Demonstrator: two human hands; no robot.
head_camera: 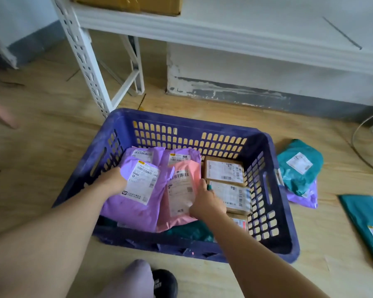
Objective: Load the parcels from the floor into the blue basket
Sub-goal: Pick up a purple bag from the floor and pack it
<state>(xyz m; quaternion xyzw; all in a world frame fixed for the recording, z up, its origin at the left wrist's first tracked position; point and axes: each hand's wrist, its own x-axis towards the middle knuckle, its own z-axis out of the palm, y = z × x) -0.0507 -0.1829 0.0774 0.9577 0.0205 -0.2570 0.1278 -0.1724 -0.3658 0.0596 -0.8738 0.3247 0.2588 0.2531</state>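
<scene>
I see a pale wooden floor carrying the blue basket; just right of it a teal parcel lies partly over a purple parcel; a second teal parcel lies farther right; a white rack stands behind

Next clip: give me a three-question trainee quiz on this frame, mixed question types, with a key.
1. True or false: teal parcels lie on the floor right of the blue basket.
2. Which parcel does the right hand grip? A purple, B pink, C teal.
3. Fill in: the left hand holds a ___ parcel.
Key: 1 true; 2 B, the pink parcel; 3 purple parcel.
</scene>
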